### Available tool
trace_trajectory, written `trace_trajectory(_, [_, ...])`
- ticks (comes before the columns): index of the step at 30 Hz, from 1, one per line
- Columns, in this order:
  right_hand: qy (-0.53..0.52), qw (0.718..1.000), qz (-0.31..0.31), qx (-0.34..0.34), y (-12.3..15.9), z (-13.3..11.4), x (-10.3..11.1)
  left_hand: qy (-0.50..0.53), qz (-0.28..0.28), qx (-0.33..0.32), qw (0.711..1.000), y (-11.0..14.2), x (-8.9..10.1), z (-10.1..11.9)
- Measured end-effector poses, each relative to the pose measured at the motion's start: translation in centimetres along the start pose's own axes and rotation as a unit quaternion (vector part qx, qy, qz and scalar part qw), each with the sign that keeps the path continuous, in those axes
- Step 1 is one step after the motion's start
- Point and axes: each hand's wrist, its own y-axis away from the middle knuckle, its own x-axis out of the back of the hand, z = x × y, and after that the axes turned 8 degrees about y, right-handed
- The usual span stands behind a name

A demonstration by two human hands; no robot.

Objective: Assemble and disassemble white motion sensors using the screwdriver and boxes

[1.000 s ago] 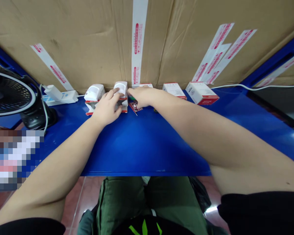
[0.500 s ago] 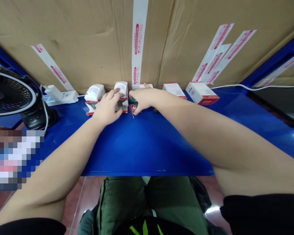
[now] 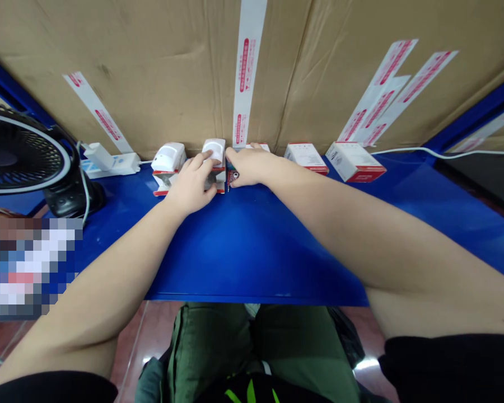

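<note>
Two white dome-fronted housings, which look like motion sensors, stand on red-and-white boxes along the cardboard wall: a left sensor [image 3: 168,157] and a right sensor [image 3: 214,150]. My left hand [image 3: 193,182] lies over the front of the right sensor and its box [image 3: 220,183], fingers spread and thumb apart. Just right of that box, my right hand [image 3: 250,165] has its fingers and thumb closed around a small red printed item [image 3: 233,178], mostly hidden by the hand. Behind my right hand, part of another white box [image 3: 262,147] shows.
Two red-and-white boxes, a middle box [image 3: 306,157] and an end box [image 3: 355,161], stand to the right on the blue table [image 3: 252,246]. At left are a black fan [image 3: 14,154] and a power strip [image 3: 124,164]. A white cable [image 3: 424,149] runs along the back right.
My right hand has shifted the red item back and closer to the box beside it; less of it shows now. My left hand stays on the right sensor. The view has turned slightly left.
</note>
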Motion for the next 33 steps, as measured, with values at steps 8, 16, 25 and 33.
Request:
trace_trajectory(8, [-0.058,0.997,-0.019,-0.045,-2.0,0.5,-0.5,-0.003,-0.006,0.004,1.000,0.0,0.0,0.1])
trace_trajectory(16, [-0.093,0.989,0.028,-0.108,-0.6,3.1,-0.7,0.000,-0.002,0.006,1.000,0.1,0.1,0.3])
trace_trajectory(25, [-0.181,0.967,0.120,-0.135,3.4,3.0,-3.9,0.004,0.027,0.002,1.000,0.3,0.1,0.1])
trace_trajectory(33, [-0.251,0.938,0.236,0.044,9.1,6.8,-3.6,0.014,0.105,-0.075,0.992,0.6,2.2,2.0])
